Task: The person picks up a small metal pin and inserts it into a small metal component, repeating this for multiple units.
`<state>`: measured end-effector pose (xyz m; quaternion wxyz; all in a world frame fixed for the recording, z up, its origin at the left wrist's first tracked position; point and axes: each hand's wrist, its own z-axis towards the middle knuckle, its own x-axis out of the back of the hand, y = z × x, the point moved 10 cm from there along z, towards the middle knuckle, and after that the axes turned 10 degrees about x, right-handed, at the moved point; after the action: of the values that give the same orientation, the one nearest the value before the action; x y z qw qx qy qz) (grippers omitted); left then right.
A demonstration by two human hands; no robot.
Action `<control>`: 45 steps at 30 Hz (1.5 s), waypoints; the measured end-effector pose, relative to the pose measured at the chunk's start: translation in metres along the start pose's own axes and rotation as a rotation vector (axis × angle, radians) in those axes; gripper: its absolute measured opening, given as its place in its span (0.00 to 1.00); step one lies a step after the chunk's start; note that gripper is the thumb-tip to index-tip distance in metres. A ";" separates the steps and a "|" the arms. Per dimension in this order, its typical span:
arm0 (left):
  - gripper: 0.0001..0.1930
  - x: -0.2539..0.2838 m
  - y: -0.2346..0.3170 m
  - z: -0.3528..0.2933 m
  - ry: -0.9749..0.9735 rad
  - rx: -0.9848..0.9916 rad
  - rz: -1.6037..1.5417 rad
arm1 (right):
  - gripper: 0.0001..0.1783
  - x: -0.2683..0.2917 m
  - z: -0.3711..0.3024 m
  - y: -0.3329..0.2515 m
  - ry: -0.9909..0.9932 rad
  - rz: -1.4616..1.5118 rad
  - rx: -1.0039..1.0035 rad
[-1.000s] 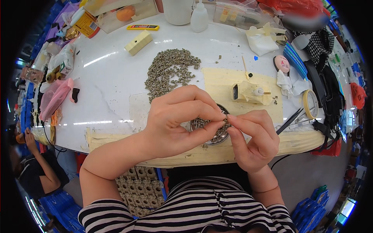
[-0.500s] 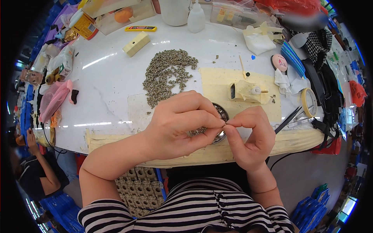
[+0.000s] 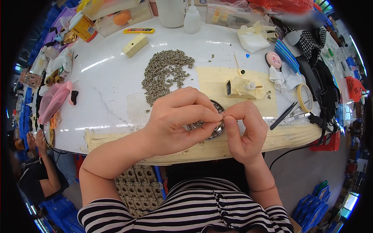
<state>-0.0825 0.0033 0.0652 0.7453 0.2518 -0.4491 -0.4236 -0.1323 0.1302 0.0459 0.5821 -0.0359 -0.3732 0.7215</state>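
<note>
My left hand and my right hand meet over a round metal bowl, each pinched closed at thumb and forefinger. Their fingertips touch around something too small to make out. Small metal pieces lie in the bowl, which the left hand largely covers. Beyond the left hand, many small grey metal parts are spread in a loose heap on the white table. Past the right hand, a tape-wrapped block with a short peg sits on a sheet of yellowish tape.
A pale rectangular block and a yellow flat case lie at the back left. Tweezers and a tape roll are at the right. Another person's hands show at the far left. Metal blocks are stacked below the table.
Both hands stay pinched together, with the right fingers shifted slightly. The view has moved a little, so things on the table sit further left. The other person's hands have risen.
</note>
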 end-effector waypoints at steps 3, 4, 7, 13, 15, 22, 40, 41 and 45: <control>0.10 0.000 0.000 -0.001 -0.003 -0.004 -0.002 | 0.04 -0.004 0.000 0.001 -0.029 0.041 -0.003; 0.10 0.000 0.000 -0.001 -0.005 -0.005 -0.004 | 0.04 -0.003 0.000 -0.001 -0.018 0.027 0.015; 0.10 -0.002 -0.002 -0.002 -0.017 0.017 -0.007 | 0.06 0.000 0.002 -0.007 0.015 -0.021 0.061; 0.09 -0.003 -0.006 -0.002 -0.027 0.055 -0.009 | 0.08 0.002 0.002 -0.013 0.058 -0.082 0.127; 0.09 -0.002 -0.005 -0.001 -0.019 0.056 -0.012 | 0.08 0.001 0.003 -0.014 0.049 -0.090 0.133; 0.10 0.000 -0.006 0.001 0.003 0.034 -0.017 | 0.04 -0.002 0.000 -0.005 0.014 -0.064 0.048; 0.10 -0.007 -0.014 0.003 -0.020 0.082 -0.036 | 0.05 0.000 -0.001 0.000 0.007 -0.056 -0.002; 0.10 -0.007 -0.014 0.003 -0.023 0.078 -0.023 | 0.05 -0.001 0.000 -0.001 0.010 -0.065 0.015; 0.10 -0.006 -0.012 0.003 -0.026 0.058 -0.004 | 0.05 0.000 0.001 -0.004 0.016 -0.078 0.045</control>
<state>-0.0916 0.0028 0.0550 0.7310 0.2686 -0.4702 -0.4152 -0.1297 0.1301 0.0488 0.6133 -0.0142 -0.3532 0.7063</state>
